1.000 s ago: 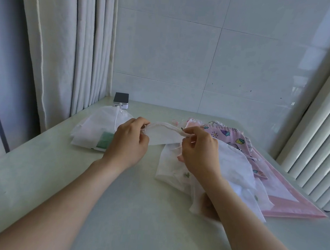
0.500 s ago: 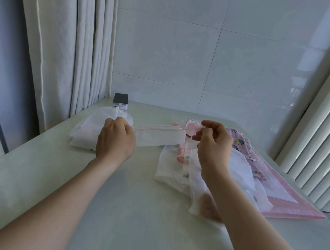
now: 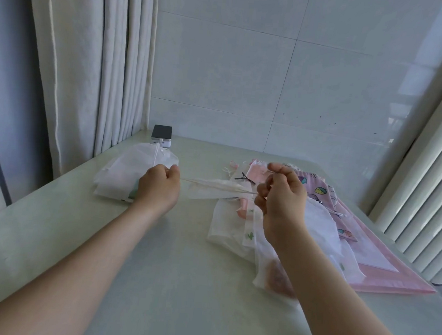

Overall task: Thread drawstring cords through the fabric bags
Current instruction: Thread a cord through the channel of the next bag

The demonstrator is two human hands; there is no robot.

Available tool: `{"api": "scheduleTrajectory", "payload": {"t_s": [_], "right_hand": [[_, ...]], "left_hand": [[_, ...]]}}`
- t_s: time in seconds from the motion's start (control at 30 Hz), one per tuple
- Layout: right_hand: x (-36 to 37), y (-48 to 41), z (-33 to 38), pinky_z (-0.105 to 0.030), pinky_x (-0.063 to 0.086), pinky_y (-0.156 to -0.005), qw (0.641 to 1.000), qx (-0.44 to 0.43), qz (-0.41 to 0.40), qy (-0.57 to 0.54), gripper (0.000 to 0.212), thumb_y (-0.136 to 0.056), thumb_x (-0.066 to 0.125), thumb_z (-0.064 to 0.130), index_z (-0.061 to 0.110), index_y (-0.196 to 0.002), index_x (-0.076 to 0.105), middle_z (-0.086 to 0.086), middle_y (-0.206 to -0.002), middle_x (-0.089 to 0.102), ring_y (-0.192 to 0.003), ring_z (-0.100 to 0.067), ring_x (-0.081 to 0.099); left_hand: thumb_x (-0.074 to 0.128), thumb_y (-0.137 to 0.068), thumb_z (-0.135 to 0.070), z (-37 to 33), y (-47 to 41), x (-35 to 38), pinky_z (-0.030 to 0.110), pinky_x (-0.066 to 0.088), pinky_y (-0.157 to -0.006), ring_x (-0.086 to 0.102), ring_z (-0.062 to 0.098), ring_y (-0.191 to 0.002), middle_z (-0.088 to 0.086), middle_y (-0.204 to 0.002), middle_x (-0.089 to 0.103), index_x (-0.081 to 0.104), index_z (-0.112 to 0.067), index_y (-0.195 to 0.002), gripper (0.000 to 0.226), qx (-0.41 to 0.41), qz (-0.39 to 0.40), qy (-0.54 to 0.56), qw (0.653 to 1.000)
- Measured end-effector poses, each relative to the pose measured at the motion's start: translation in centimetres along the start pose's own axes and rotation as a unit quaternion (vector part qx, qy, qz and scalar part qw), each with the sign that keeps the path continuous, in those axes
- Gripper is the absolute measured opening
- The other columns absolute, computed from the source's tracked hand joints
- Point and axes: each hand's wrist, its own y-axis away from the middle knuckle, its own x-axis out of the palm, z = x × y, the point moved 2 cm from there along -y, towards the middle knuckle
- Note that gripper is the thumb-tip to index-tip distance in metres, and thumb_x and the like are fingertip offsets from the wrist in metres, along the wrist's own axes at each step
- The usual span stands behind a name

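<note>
Curtain: pale, pleated, hanging well to the left of the left hand.
Stack of white bags: flat on the table, under and just behind the left hand; a dark-topped box stands behind the stack, by the wall.
Left hand: back up, fingers curled tight, thumb and forefinger pinching the end of a thin white cord; the heel of the hand lies over the stack.
White fabric bag: gathered narrow, stretched level between the two hands, clear of the table; the cord runs along its top edge from one hand to the other.
Black hairpin: just behind the stretched bag, nearer the right hand.
Right hand: raised, fingers curled in, fingertips nipping the bag's other end where the cord emerges.
Heap of bags: white, sheer and printed, beneath and right of the right hand; a purple printed bag behind it; a pink sheet beneath all, far right.
</note>
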Motion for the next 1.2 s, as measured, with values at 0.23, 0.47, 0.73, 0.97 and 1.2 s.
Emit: {"api": "scheduleTrajectory", "payload": {"t_s": [0.23,0.47,0.73,0.97,1.2], "right_hand": [[0.7,0.4,-0.3,-0.033,0.054,-0.06,0.834,-0.263,0.1,0.474,0.031,-0.09,0.038,0.018,0.024,-0.086,0.068,0.003,-0.092,0.065,-0.081,-0.015,0.061],[0.4,0.1,-2.4,-0.032,0.038,-0.081,0.749,-0.301,0.198,0.556,0.012,-0.094,0.066,0.021,0.017,-0.095,0.078,0.0,-0.093,0.059,-0.094,-0.025,0.053],[0.8,0.4,-2.2,-0.039,0.051,-0.084,0.747,-0.3,0.186,0.564,0.014,-0.09,0.064,0.017,0.022,-0.095,0.076,0.014,-0.066,0.059,-0.078,-0.025,0.061],[0.6,-0.1,-1.5,-0.038,0.034,-0.091,0.728,-0.253,0.134,0.623,0.021,-0.094,0.055,0.023,0.03,-0.098,0.074,0.009,-0.073,0.068,-0.092,-0.022,0.061],[0.4,0.6,-1.5,-0.038,0.019,-0.079,0.674,-0.307,0.131,0.659,0.018,-0.09,0.056,0.023,0.029,-0.1,0.07,0.009,-0.085,0.066,-0.1,-0.025,0.054]], "left_hand": [[0.033,-0.113,-0.025,-0.2,-0.1,0.0,0.035,0.061,-0.054,0.073,0.025,-0.065,0.016,-0.099,0.069,0.058,0.003,-0.106,0.039,-0.157,-0.008,0.344,0.926],[0.034,-0.115,-0.028,-1.2,0.3,0.0,0.036,0.063,-0.057,0.079,0.023,-0.079,0.007,-0.084,0.069,0.051,-0.004,-0.119,0.03,-0.165,0.04,0.496,0.851],[0.042,-0.104,-0.029,-0.7,0.1,1.1,0.034,0.032,-0.065,0.037,0.018,-0.066,-0.003,-0.076,0.036,0.034,-0.021,-0.087,0.021,0.001,0.089,0.193,0.977],[0.033,-0.111,-0.022,-1.5,1.1,0.4,0.038,0.024,-0.069,0.045,0.031,-0.082,0.004,-0.086,0.05,0.034,-0.007,-0.104,0.016,0.174,0.031,-0.037,0.984],[0.049,-0.087,-0.002,-1.1,2.0,0.5,0.049,0.046,-0.076,0.05,0.04,-0.086,0.004,-0.098,0.049,0.029,-0.016,-0.104,0.029,0.263,0.081,-0.117,0.954]]}}
